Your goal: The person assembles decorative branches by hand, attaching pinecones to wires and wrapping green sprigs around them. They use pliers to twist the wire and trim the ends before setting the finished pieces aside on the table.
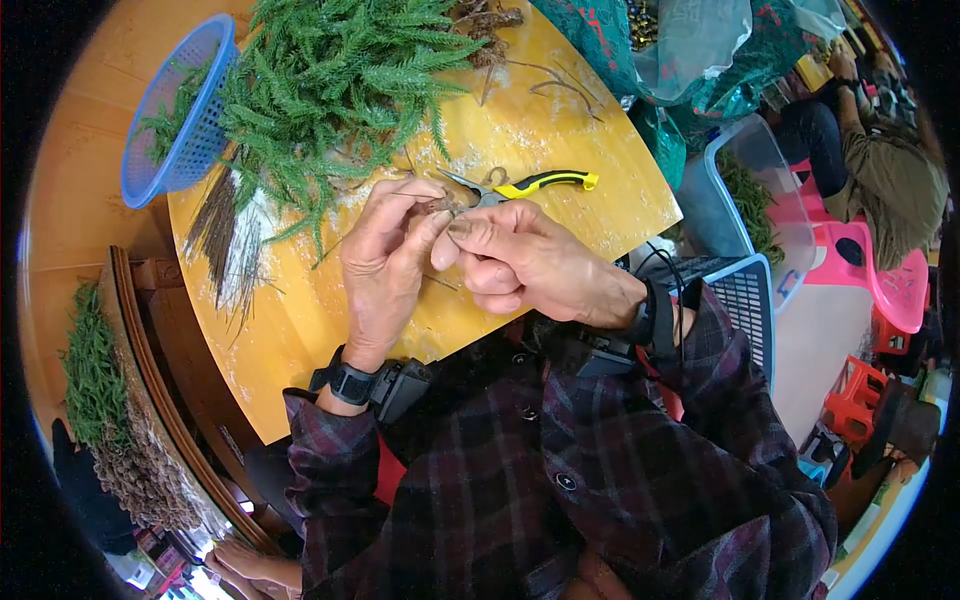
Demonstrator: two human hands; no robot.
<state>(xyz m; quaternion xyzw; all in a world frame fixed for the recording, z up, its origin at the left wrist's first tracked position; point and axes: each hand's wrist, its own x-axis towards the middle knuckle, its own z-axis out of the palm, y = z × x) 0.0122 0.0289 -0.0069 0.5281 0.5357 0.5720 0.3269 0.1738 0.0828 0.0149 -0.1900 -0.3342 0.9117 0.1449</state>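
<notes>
Above the yellow tabletop [610, 210], my left hand [385, 250] and my right hand [535, 260] meet, thumbs and fingertips pinched together. Between the left fingertips shows a small brown twig-like piece [437, 205]. What the right fingers grip is mostly hidden. Just beyond them lie pliers [548, 182] with yellow and black handles, their jaws partly behind my right hand. A big heap of green artificial-looking sprigs [330, 90] rests on the far side of the table. To its left is a bundle of thin brown wire-like stems [212, 225] by white powder.
A blue perforated basket [200, 130] with some greenery stands at far left. More sprigs [95, 370] lie on another table. On the right are a clear tub [720, 190], a blue-grey crate [752, 300], pink chairs [890, 285] and a seated person [890, 180]. Green bags [700, 60] sit behind.
</notes>
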